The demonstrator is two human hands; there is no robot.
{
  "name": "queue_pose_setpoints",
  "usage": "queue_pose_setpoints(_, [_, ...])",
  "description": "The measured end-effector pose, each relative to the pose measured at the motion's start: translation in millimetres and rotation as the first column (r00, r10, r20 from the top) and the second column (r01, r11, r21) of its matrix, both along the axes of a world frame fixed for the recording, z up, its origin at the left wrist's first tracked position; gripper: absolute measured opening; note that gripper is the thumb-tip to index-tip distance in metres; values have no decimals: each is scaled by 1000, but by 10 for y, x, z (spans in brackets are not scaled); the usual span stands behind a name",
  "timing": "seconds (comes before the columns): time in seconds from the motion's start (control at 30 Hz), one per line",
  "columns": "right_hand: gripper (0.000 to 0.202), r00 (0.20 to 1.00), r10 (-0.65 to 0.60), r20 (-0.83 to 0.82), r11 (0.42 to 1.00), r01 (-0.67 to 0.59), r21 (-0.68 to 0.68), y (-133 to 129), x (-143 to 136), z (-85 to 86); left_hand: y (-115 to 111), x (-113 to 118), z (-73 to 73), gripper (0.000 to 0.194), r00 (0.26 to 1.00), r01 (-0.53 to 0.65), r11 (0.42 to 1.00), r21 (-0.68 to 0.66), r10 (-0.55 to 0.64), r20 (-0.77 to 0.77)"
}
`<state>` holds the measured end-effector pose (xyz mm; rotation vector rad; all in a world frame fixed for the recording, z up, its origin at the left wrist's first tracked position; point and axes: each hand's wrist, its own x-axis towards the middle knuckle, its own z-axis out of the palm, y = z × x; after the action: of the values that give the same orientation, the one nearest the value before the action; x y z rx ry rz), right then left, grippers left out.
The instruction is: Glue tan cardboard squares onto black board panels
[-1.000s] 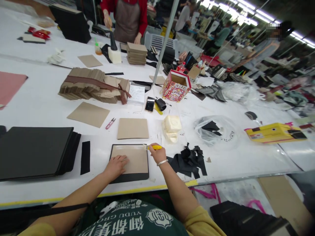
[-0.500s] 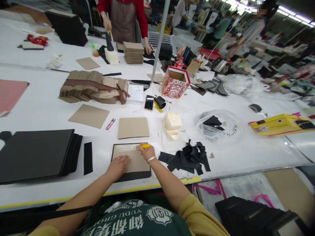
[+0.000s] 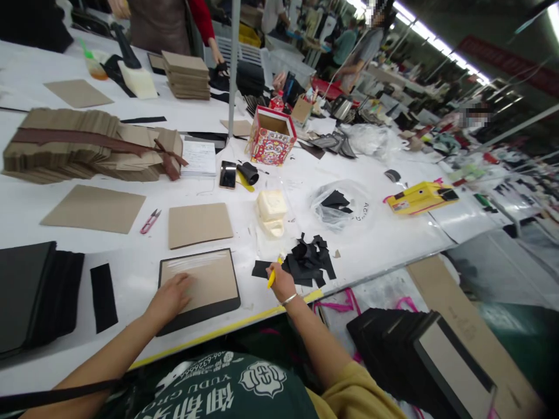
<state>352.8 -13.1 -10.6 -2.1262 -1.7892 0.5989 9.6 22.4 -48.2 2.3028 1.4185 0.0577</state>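
Tan board (image 3: 213,280) under flat left hand (image 3: 172,295); right hand (image 3: 283,284) off its right side, clasped round yellow brush (image 3: 271,279).

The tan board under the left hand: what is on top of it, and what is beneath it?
On the tan board are the left hand and whitish streaks near its far edge. Beneath, a black sheet shows along the edges; its middle is covered.

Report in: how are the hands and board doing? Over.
Left hand resting on board, covering part. Right hand gripping brush, off the board. White streaks near board's far edge. Black scraps by right hand.
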Motion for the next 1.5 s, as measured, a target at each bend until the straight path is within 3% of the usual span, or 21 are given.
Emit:
queue_pose_setpoints(0.1, [18,945,198,259,977,-213,32,-106,-100,-382,26,-5,68,38,984,-169,985,34,167,63])
queue_pose_setpoints(0.23, [15,894,223,388,961,-269,69,-91,-186,-653,16,13,212,31,941,-314,949,-38,317,116])
queue_pose_setpoints(0.33, [18,887,247,389,955,-290,56,-28,-145,-633,16,67,322,27,932,-309,944,-114,325,160])
queue_pose_setpoints(0.47, [17,951,201,234,972,-224,76,20,-102,-432,37,246,457,29,945,-229,955,-190,265,194])
queue_pose_setpoints(0.57, [12,992,122,16,982,-123,144,27,-173,-219,48,469,521,26,936,-99,983,-154,145,321])
queue_pose_setpoints(0.63, [11,986,123,-114,982,-105,154,39,-262,-80,63,642,539,33,922,-4,994,-112,47,385])
queue_pose_setpoints(0.73, [12,959,190,-209,978,-167,125,85,-402,75,118,879,549,45,923,130,991,-44,-105,370])
queue_pose_setpoints(0.8, [11,953,246,-175,967,-229,112,117,-464,108,170,979,558,43,942,180,983,-24,-166,293])
queue_pose_setpoints(0.9, [13,944,328,37,938,-330,105,114,-485,13,223,996,582,28,974,148,986,-72,-133,181])
queue_pose_setpoints(1.03, [14,830,486,275,855,-517,48,4,-418,-319,181,831,577,22,977,70,992,-100,-49,206])
queue_pose_setpoints(1.1, [14,815,493,305,849,-527,36,-34,-381,-463,122,740,543,24,973,68,991,-114,-41,226])
queue_pose_setpoints(1.17, [15,854,442,274,882,-470,41,-21,-360,-509,60,684,505,24,966,76,990,-123,-42,253])
queue_pose_setpoints(1.23, [13,913,373,164,920,-386,60,37,-361,-429,14,674,483,20,947,70,991,-113,-30,321])
queue_pose_setpoints(1.33, [9,935,324,-142,946,-317,74,155,-405,-129,5,729,516,43,885,38,992,-117,21,466])
queue_pose_setpoints(1.4, [10,876,338,-344,939,-340,56,226,-461,95,37,783,574,55,827,37,986,-165,62,558])
queue_pose_setpoints(1.5, [13,766,357,-535,915,-402,35,310,-575,331,113,829,654,49,750,76,958,-276,127,649])
